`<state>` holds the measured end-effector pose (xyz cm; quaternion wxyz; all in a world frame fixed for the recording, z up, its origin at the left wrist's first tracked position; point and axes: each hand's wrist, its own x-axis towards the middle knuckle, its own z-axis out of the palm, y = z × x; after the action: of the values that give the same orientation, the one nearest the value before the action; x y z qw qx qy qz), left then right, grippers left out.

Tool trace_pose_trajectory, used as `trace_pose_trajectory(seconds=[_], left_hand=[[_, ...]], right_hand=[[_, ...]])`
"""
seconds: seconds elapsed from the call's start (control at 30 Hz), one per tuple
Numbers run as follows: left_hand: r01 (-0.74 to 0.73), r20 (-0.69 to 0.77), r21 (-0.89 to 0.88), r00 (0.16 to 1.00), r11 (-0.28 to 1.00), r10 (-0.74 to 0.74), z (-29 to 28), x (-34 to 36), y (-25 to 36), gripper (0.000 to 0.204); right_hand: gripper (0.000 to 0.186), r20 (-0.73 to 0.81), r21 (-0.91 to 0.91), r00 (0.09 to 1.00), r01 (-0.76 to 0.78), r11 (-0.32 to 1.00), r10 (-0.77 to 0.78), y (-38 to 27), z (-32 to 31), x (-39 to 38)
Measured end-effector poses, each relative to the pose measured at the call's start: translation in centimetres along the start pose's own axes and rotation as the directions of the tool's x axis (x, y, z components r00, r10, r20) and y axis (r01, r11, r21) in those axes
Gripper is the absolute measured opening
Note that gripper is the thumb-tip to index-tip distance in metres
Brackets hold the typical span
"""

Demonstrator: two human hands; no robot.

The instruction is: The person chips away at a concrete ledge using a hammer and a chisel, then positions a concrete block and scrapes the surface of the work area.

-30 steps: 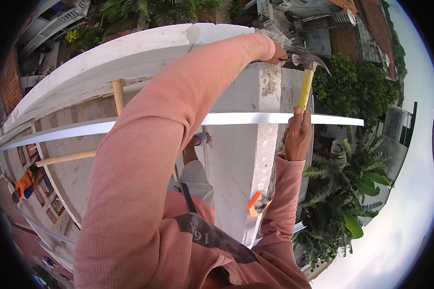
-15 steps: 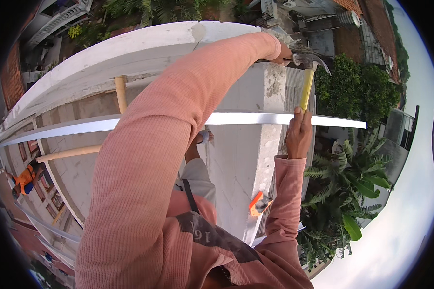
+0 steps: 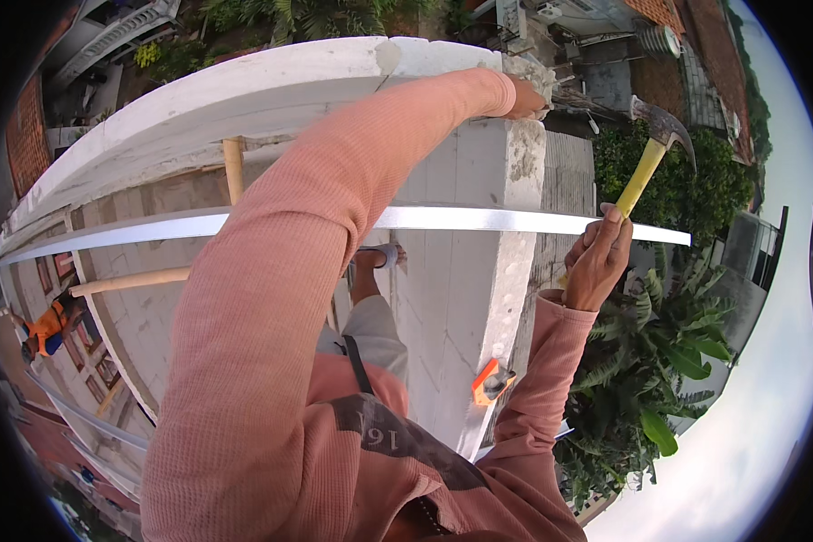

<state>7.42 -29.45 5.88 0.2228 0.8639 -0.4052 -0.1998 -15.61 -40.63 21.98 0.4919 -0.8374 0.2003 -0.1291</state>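
My right hand (image 3: 596,260) is closed around the yellow handle of a claw hammer (image 3: 646,176). The hammer is raised to the right, its dark metal head in the air apart from the wall. Stretched far forward, my left hand (image 3: 526,98) is at the rough corner where the white-topped wall (image 3: 307,65) meets the pale block wall (image 3: 522,172). Its fingers look bent and closed; what they hold, if anything, is hidden. A long silvery metal bar (image 3: 479,219) runs across below my left hand, passing under my left arm and behind my right hand.
An orange and black tool (image 3: 492,382) rests on the wall top near my right forearm. Wooden poles (image 3: 131,282) stick out at the left. Lower down, a person in orange (image 3: 47,332) works at the far left. Trees (image 3: 668,334) and roofs lie beyond the wall at right.
The hammer has swung up and to the right, away from my left hand, and my right hand moved with it. My left hand stays at the wall corner.
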Motion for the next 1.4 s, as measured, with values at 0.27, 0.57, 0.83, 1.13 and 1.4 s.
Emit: trace_pose_trajectory(seconds=[0.27, 0.57, 0.83, 1.13, 1.4], left_hand=[[-0.080, 0.050, -0.045, 0.995, 0.996, 0.082, -0.8, 2.7, 0.3, 0.033], [-0.083, 0.053, -0.149, 0.994, 0.985, 0.092, 0.8, 3.5, -0.9, 0.024], [-0.096, 0.018, -0.073, 0.995, 0.993, 0.097, 1.4, 4.1, -1.1, 0.021], [0.011, -0.176, -0.094, 0.984, 0.996, -0.028, 3.5, -3.0, -2.7, 0.041], [0.156, -0.192, -0.134, 0.965, 0.979, -0.180, 5.4, -12.8, -3.5, 0.047]], right_hand=[[0.029, 0.207, -0.379, 0.977, 0.128, 0.917, -0.050, 6.3, -0.7, 1.5], [0.029, 0.239, -0.467, 0.962, 0.236, 0.852, -0.136, 6.2, 0.3, 1.5], [0.032, 0.280, -0.522, 0.950, 0.269, 0.809, -0.136, 6.0, 0.8, 1.5], [0.031, 0.263, -0.114, 0.959, -0.072, 0.991, 0.100, 3.6, 0.7, 0.8], [0.032, 0.070, -0.074, 0.990, -0.117, 0.990, 0.122, 1.4, -3.4, 0.2]])
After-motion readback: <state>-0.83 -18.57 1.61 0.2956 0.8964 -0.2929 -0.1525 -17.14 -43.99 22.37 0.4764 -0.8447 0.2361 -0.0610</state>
